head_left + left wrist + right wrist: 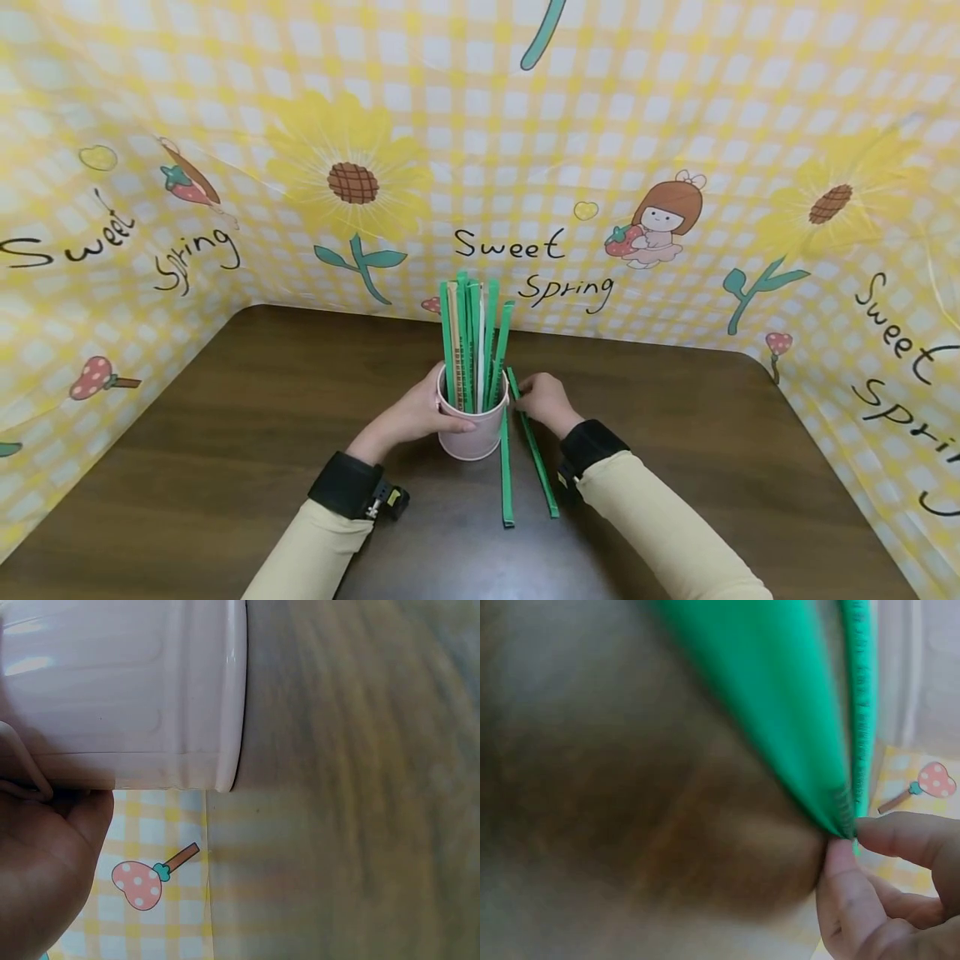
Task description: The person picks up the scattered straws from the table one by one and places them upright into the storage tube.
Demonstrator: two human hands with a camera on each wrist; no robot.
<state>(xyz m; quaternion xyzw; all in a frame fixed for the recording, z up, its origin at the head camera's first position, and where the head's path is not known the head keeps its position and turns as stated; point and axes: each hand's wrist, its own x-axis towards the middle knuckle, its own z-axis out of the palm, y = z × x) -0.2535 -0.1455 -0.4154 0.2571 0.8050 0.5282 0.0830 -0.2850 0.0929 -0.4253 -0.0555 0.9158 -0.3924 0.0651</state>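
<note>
1. The pink cup [474, 433], packed with upright green rulers [471, 342], blocks the middle of the surface [225, 433].
2. Two green strips [525, 454] lie flat just right of the cup, crossing the near-centre lane.
3. Bare surface lies open far left and far right.
4. The printed backdrop [525, 167] walls in the back and both sides.

A dark wooden table [225, 467] stands within apparently fabric, yellow-checked sunflower walls [675, 108].

Both arms had pale cream long sleeves [667, 525], pretty plain; each wrist wore a wide black strap [343, 485], snug just behind the hands; the left strap carried a small black camera unit [390, 501] with a yellowish bit on it.
</note>
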